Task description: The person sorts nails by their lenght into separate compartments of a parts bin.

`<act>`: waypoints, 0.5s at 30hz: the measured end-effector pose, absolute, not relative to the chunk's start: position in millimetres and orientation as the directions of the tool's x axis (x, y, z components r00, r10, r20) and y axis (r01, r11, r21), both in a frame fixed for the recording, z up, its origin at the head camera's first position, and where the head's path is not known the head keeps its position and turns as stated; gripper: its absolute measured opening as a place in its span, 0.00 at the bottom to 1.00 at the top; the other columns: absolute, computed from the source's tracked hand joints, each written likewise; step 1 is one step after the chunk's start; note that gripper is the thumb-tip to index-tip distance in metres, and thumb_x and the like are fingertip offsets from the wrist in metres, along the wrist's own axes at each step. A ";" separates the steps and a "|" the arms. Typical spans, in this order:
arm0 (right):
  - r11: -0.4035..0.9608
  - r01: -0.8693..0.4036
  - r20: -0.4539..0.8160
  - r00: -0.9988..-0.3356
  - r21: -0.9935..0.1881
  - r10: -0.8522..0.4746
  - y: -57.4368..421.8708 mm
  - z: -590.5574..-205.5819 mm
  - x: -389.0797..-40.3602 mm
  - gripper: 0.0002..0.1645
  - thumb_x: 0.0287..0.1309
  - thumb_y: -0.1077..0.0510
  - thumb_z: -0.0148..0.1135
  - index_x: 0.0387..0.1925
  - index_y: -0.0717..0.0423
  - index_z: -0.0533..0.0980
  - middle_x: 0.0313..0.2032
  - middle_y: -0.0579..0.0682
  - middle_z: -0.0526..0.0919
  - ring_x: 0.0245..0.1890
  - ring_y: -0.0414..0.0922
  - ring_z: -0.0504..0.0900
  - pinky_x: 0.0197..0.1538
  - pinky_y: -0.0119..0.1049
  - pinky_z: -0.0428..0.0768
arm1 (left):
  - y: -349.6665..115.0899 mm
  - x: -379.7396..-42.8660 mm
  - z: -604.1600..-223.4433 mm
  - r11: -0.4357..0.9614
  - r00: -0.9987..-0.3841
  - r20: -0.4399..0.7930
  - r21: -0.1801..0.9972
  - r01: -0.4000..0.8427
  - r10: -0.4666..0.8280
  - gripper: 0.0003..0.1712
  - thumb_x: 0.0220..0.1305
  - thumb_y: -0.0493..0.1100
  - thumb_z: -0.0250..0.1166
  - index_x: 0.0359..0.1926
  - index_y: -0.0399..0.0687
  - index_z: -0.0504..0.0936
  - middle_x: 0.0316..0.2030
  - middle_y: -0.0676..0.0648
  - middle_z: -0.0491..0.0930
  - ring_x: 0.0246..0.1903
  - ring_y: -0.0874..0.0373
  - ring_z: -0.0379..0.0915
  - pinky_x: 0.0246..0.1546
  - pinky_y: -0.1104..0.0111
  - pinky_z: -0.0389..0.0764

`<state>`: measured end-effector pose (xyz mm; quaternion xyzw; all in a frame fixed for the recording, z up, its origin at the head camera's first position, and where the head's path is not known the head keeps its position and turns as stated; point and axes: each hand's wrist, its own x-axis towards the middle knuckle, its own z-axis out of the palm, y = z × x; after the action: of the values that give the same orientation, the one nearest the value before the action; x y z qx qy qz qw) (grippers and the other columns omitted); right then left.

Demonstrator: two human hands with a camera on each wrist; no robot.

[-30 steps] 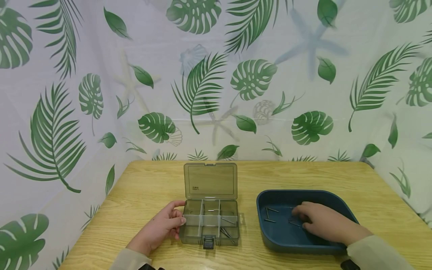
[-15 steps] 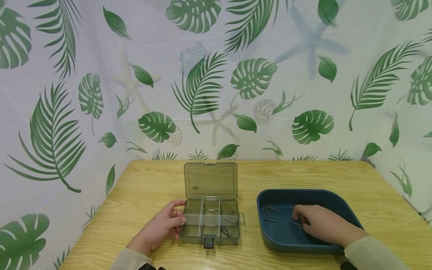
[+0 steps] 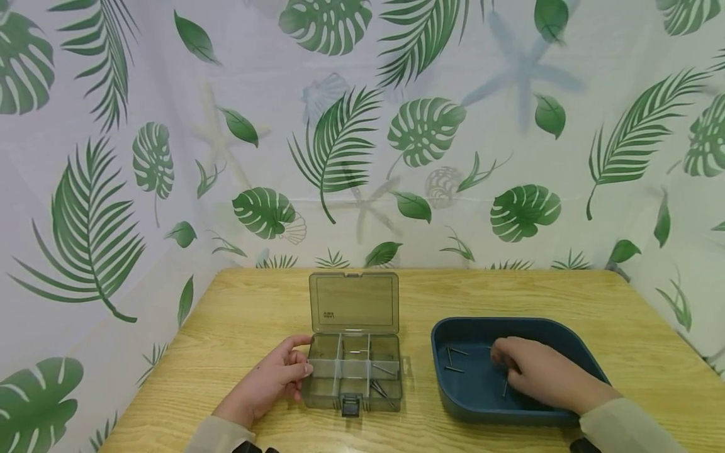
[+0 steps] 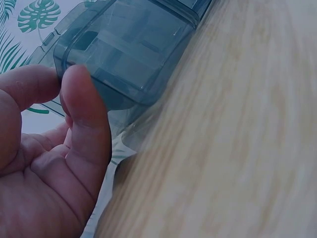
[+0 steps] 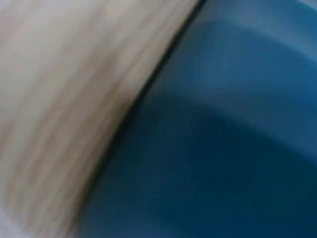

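Note:
My left hand [image 3: 272, 380] holds the left side of a smoky clear compartment box [image 3: 323, 402], whose hinged lid [image 3: 354, 305] stands raised. In the left wrist view the thumb [image 4: 86, 106] and index finger meet the box's corner. Several thin dark metal pieces, like screws or nails [image 3: 381, 391], lie in its right compartments. My right hand [image 3: 549, 374] reaches into a dark blue tray [image 3: 476, 410] with fingers bent down near the bottom. One thin piece [image 3: 505, 388] lies just under the thumb. I cannot tell whether the hidden fingertips pinch another. The right wrist view is blurred.
More thin pieces [image 3: 455, 370] lie at the tray's left side. A wooden table [image 3: 255, 302] carries box and tray, with a gap between them. Behind it hangs a leaf-patterned white cloth [image 3: 362, 157].
The right hand shifts slightly in the tray and its fingers draw up a little. A thin piece seen by the fingertips half a second ago no longer shows. The left hand stays put.

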<state>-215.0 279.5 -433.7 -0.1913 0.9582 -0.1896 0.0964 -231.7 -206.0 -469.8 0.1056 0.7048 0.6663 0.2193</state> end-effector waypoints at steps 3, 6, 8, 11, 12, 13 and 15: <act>0.844 -0.326 -0.098 -0.911 -0.426 -0.401 277.0 -428.5 -213.1 0.15 0.63 0.67 0.59 0.47 0.47 0.79 0.32 0.39 0.75 0.30 0.36 0.72 0.32 0.37 0.75 | -205.7 -231.2 -468.8 0.089 -0.879 -0.169 0.985 -0.145 0.445 0.37 0.72 0.37 0.60 0.75 0.42 0.55 0.36 0.47 0.70 0.26 0.57 0.67 0.25 0.67 0.80; 0.829 -0.326 -0.081 -0.912 -0.454 -0.402 272.7 -423.8 -210.6 0.16 0.66 0.66 0.57 0.51 0.47 0.78 0.31 0.38 0.75 0.28 0.35 0.73 0.32 0.35 0.74 | -205.1 -230.6 -467.4 0.084 -0.879 -0.170 0.985 -0.148 0.446 0.37 0.72 0.37 0.61 0.75 0.41 0.55 0.36 0.47 0.70 0.26 0.58 0.67 0.25 0.67 0.80; 0.816 -0.327 -0.069 -0.912 -0.476 -0.405 268.8 -419.9 -208.2 0.17 0.67 0.65 0.55 0.53 0.47 0.78 0.30 0.38 0.75 0.26 0.36 0.73 0.30 0.34 0.73 | -204.7 -230.4 -466.5 0.082 -0.879 -0.171 0.985 -0.150 0.444 0.37 0.72 0.37 0.61 0.75 0.41 0.55 0.35 0.47 0.70 0.26 0.58 0.67 0.25 0.67 0.80; 0.801 -0.339 -0.046 -0.910 -0.493 -0.413 261.6 -413.5 -204.6 0.19 0.69 0.64 0.53 0.58 0.47 0.76 0.28 0.38 0.75 0.23 0.36 0.71 0.29 0.34 0.71 | -204.6 -230.4 -465.7 0.081 -0.879 -0.167 0.986 -0.147 0.446 0.37 0.71 0.37 0.61 0.75 0.40 0.54 0.35 0.47 0.70 0.26 0.58 0.67 0.25 0.67 0.80; 0.799 -0.344 -0.036 -0.910 -0.493 -0.414 259.0 -411.5 -203.7 0.20 0.69 0.64 0.53 0.59 0.47 0.76 0.27 0.38 0.75 0.22 0.36 0.71 0.28 0.34 0.71 | -204.7 -230.5 -465.8 0.082 -0.880 -0.168 0.986 -0.147 0.445 0.37 0.71 0.37 0.61 0.75 0.40 0.54 0.35 0.47 0.70 0.26 0.58 0.67 0.25 0.67 0.80; 0.799 -0.344 -0.032 -0.910 -0.493 -0.412 256.2 -409.4 -203.0 0.21 0.70 0.64 0.52 0.61 0.46 0.75 0.27 0.37 0.75 0.22 0.36 0.70 0.28 0.34 0.70 | -205.0 -230.7 -466.3 0.083 -0.879 -0.169 0.986 -0.147 0.446 0.37 0.71 0.37 0.61 0.75 0.41 0.54 0.35 0.47 0.70 0.26 0.58 0.67 0.25 0.67 0.80; 0.801 -0.345 -0.025 -0.913 -0.490 -0.408 250.8 -406.0 -201.7 0.23 0.70 0.63 0.52 0.64 0.46 0.74 0.27 0.37 0.75 0.21 0.36 0.69 0.28 0.34 0.70 | -205.8 -231.2 -467.5 0.085 -0.878 -0.170 0.985 -0.148 0.447 0.37 0.71 0.37 0.61 0.75 0.41 0.54 0.35 0.47 0.70 0.26 0.57 0.67 0.25 0.66 0.80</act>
<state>-201.7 250.8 -406.0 -0.1989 0.9466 -0.2452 0.0645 -231.2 -205.8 -467.5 0.1066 0.7021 0.6679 0.2227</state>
